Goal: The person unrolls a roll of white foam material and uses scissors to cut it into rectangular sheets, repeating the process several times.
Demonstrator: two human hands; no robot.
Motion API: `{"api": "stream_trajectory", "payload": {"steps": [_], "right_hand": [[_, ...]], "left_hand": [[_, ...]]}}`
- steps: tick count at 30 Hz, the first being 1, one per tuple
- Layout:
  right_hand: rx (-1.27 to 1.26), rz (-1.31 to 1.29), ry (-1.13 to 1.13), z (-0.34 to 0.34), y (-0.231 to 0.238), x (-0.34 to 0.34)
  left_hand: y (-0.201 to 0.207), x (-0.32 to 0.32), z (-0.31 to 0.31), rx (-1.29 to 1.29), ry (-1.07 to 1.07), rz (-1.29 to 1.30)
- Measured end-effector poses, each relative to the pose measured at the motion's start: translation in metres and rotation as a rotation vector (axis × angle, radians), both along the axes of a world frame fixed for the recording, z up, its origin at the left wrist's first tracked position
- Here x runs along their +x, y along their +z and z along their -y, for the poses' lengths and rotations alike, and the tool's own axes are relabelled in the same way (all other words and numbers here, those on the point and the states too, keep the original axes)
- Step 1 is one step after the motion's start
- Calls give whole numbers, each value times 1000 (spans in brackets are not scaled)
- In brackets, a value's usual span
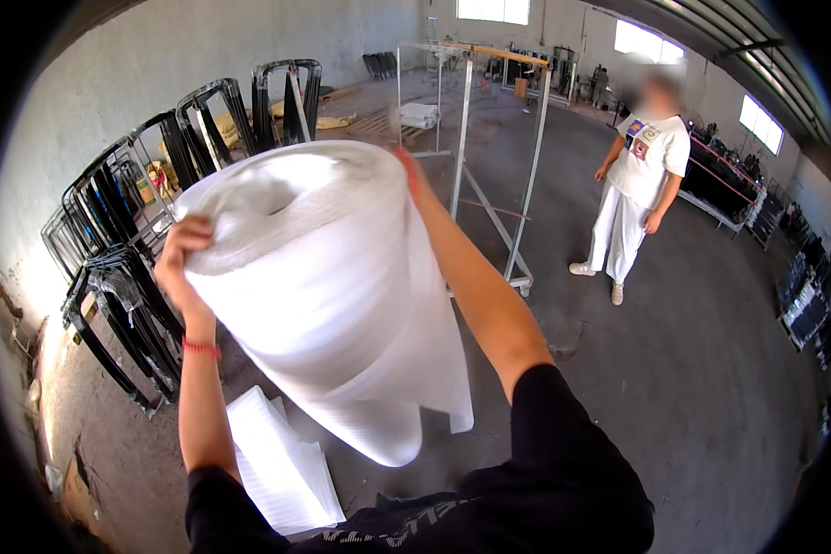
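Note:
A large roll of white foam sheet (314, 305) stands tilted in front of me, its hollow core showing at the top end. My left hand (184, 254) grips the roll's upper rim on the left, fingers curled over the edge. On the far right of the same rim, my right hand (410, 175) presses against the roll; it is blurred and its fingers are mostly hidden behind the foam. The sheet's loose end hangs down on the right side. Below, flat pieces of white foam sheet (282, 466) lie on the floor near my left forearm.
Black metal frames (125, 268) lean in rows along the left wall. A metal rack (464, 138) with an orange top bar stands ahead. To the right, a person (651, 157) in light clothes stands facing this way. Dark stacked goods (720, 180) line the right wall.

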State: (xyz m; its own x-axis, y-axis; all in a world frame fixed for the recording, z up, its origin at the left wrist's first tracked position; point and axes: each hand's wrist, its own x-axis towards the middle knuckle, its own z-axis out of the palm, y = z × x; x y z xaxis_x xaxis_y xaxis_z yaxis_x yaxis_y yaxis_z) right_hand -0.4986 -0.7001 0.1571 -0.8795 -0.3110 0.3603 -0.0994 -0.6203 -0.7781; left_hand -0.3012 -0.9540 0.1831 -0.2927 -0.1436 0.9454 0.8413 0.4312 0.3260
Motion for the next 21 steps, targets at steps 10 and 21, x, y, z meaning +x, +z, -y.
{"api": "stream_trajectory", "payload": {"steps": [10, 21], "right_hand": [[503, -96, -628, -53, 26, 148], [372, 103, -524, -96, 1, 131]], "left_hand": [[49, -154, 50, -323, 145, 502], [2, 53, -109, -567, 447, 345]]}}
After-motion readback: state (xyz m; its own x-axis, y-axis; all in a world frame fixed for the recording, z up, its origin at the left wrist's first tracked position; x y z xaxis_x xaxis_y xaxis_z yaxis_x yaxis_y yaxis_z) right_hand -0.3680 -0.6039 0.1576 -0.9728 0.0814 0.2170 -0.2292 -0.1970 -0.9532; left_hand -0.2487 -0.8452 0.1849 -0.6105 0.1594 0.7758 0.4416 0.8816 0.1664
